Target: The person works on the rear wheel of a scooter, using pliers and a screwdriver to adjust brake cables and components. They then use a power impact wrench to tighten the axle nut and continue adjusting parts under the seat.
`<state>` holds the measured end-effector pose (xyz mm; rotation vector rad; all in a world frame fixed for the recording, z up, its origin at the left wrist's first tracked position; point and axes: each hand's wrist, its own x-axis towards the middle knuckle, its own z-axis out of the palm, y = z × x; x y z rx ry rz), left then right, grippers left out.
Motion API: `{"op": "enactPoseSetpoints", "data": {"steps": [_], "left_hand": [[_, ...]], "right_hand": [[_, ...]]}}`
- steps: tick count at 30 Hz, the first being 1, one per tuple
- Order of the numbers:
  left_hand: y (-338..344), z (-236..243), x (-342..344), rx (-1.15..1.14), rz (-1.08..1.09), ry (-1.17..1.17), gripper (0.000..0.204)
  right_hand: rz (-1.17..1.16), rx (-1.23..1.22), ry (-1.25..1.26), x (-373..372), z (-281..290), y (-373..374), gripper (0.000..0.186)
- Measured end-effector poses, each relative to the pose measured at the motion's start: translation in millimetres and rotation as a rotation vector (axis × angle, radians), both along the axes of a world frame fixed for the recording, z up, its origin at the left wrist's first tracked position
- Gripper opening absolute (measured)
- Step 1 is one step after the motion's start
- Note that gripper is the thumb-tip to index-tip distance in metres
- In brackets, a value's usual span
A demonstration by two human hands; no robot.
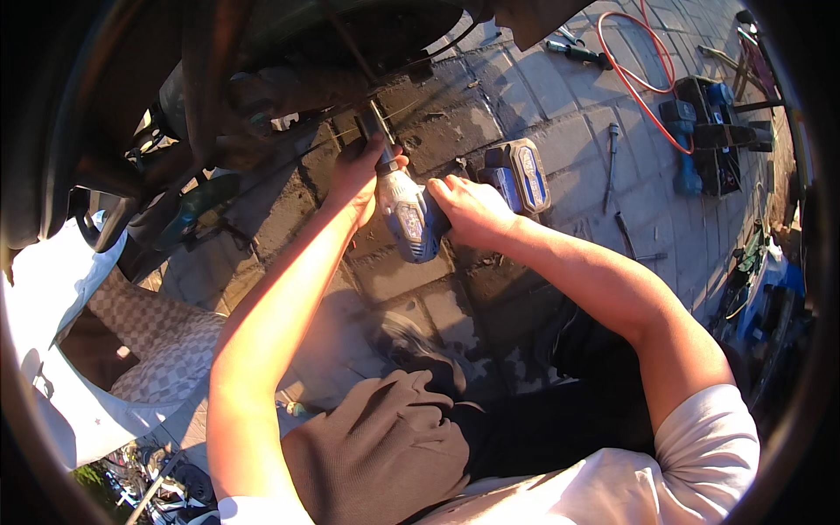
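Observation:
A blue and white cordless impact wrench (411, 223) is held between my two hands, its nose pointing up and away toward the dark underside of a vehicle (289, 52). My right hand (472, 210) is wrapped round its handle; the battery (528, 175) sticks out to the right past the fist. My left hand (357, 179) closes round the wrench's front end, by the long metal socket (381, 136). The socket's far tip is close to the dark vehicle parts; whether it touches them, I cannot tell.
Brick paving (560, 131) lies below. To the right are a long metal bar (611, 166), a smaller dark tool (625, 234), a red hose (617, 70) and an open tool case (722, 162) with blue tools. White and checkered cloth (171, 359) is at the left.

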<state>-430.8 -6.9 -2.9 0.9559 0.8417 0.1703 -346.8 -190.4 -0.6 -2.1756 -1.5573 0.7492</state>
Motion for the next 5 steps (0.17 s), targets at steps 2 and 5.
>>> {"op": "enactPoseSetpoints", "data": {"steps": [2, 5], "left_hand": [[-2, 1, 4, 0.059, 0.021, 0.032, 0.029], [-5, 1, 8, 0.133, 0.039, 0.106, 0.032]], "right_hand": [[0.005, 0.071, -0.007, 3, -3, -3, 0.046], [-0.003, 0.072, 0.049, 8, -15, -2, 0.058]]}}
